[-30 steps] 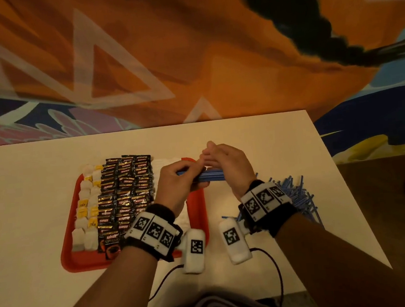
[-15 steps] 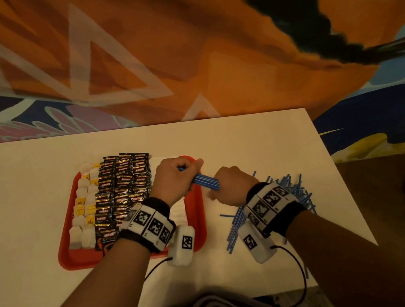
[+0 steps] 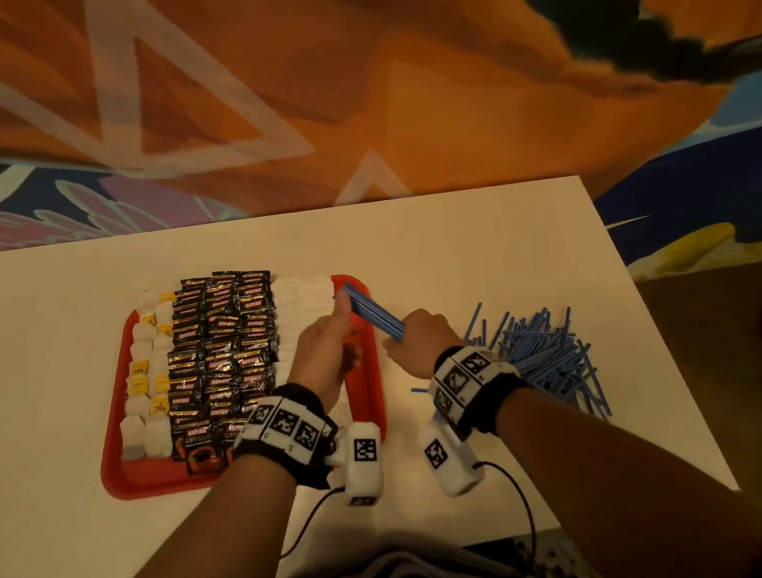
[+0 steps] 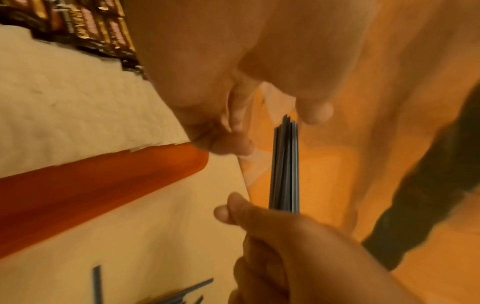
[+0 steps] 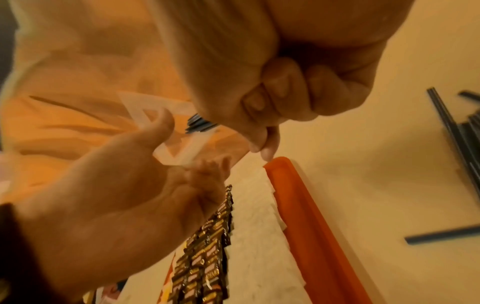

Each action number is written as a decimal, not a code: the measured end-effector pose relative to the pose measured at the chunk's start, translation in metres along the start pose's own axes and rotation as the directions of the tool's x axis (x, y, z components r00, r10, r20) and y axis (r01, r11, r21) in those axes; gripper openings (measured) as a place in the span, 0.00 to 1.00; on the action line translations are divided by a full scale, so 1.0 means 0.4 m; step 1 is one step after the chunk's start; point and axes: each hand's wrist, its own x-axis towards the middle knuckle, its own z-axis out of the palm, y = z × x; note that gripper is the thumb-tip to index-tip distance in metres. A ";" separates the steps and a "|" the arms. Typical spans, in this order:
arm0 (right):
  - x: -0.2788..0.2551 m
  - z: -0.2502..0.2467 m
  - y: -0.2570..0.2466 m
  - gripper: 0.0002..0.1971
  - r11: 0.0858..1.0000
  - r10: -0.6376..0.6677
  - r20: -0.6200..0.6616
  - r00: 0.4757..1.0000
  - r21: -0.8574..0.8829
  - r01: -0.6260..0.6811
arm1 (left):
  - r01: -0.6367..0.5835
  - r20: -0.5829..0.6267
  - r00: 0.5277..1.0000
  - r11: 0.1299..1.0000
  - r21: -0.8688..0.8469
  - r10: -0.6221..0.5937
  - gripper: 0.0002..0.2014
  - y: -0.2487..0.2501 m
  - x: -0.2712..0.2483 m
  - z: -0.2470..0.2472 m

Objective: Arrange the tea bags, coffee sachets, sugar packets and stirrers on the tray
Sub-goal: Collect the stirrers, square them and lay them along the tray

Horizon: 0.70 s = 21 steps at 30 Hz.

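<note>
A red tray holds a column of tea bags, rows of dark coffee sachets and white sugar packets. My right hand grips the near end of a bundle of blue stirrers, which slants over the tray's far right corner. The left hand is beside the bundle's far end with its fingers relaxed and thumb raised next to the tips. The left wrist view shows the bundle rising from my right hand above the tray's rim.
A loose heap of blue stirrers lies on the white table to the right of the tray. A few strays lie between heap and tray. The table's right edge is close behind the heap. Cables hang at the front edge.
Both hands held the bundle a second ago. The left hand has let go and opened; the right hand alone holds it, now slanted over the tray's far right corner.
</note>
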 end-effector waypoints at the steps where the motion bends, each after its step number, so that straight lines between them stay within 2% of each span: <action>1: 0.006 0.015 -0.002 0.12 1.000 0.012 0.005 1.000 -0.003 -0.012 | 0.027 0.044 0.999 1.000 -0.011 -0.027 0.25 -0.015 0.003 0.007; 5: 0.017 0.075 -0.022 0.08 0.999 0.036 0.055 0.998 -0.039 -0.034 | 0.076 0.074 0.995 0.981 -0.181 -0.064 0.16 -0.052 0.038 0.034; 8: 0.035 0.107 -0.027 0.14 1.000 -0.015 0.117 0.993 -0.010 0.017 | 0.117 0.030 0.993 0.964 -0.239 -0.113 0.14 -0.047 0.072 0.053; 10: 0.047 0.111 -0.014 0.15 0.999 -0.042 0.174 0.984 0.032 0.037 | 0.128 -0.006 0.991 0.958 -0.258 -0.134 0.13 -0.031 0.101 0.059; 13: 0.055 0.102 0.030 0.13 0.999 -0.012 0.249 0.969 0.047 0.000 | 0.165 -0.052 0.984 0.979 -0.123 -0.173 0.11 -0.008 0.163 0.048; 15: 0.062 0.101 0.067 0.17 0.998 0.005 0.291 0.957 0.063 -0.024 | 0.198 -0.071 0.978 0.980 0.024 -0.196 0.10 -0.002 0.212 0.035; 18: 0.065 0.106 0.114 0.20 0.991 0.018 0.303 0.953 0.118 -0.056 | 0.228 -0.088 0.973 0.950 0.215 -0.214 0.08 -0.003 0.264 0.023; 21: 0.069 0.103 0.153 0.19 0.982 0.035 0.311 0.950 0.164 -0.090 | 0.255 -0.111 0.967 0.892 0.374 -0.230 0.06 -0.013 0.311 0.035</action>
